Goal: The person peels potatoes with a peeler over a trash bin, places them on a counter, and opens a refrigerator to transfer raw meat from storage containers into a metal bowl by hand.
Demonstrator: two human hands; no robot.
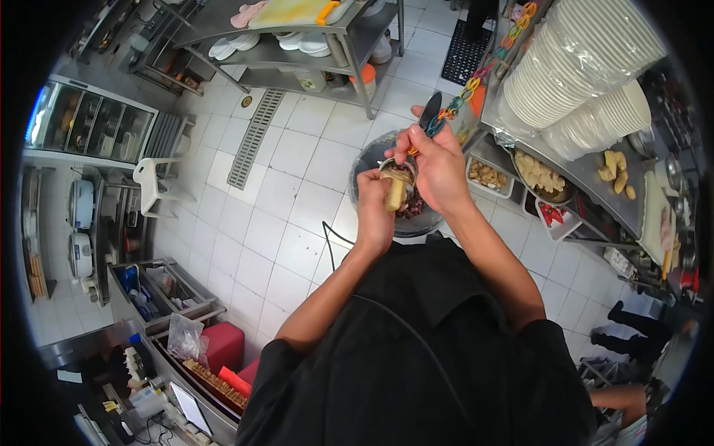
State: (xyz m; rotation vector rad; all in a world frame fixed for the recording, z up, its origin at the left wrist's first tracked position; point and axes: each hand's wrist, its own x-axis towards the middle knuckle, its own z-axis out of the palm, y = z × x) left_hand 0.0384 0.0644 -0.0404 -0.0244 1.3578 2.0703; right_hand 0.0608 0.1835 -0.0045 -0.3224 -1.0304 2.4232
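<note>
My left hand [376,204] is closed around a blocky, pale yellow piece of peeled root [395,192], held over a grey bin [362,175]. My right hand [442,167] grips a black-handled tool [430,113], with its handle sticking up past the fingers. A curved metal part shows by the top of the root piece; it looks like a peeler, though the fingers hide much of it. Dark reddish scraps [410,208] lie in the bin below. A chain of coloured links [470,88] runs from the upper right down to my right hand.
Tall bagged stacks of white bowls [573,67] stand on the right counter. Near them are a pan of pale pieces [539,175], a tray of cut pieces [487,176] and loose yellow chunks [613,172]. A white chair [152,186] stands left; another person's legs [632,331] show lower right.
</note>
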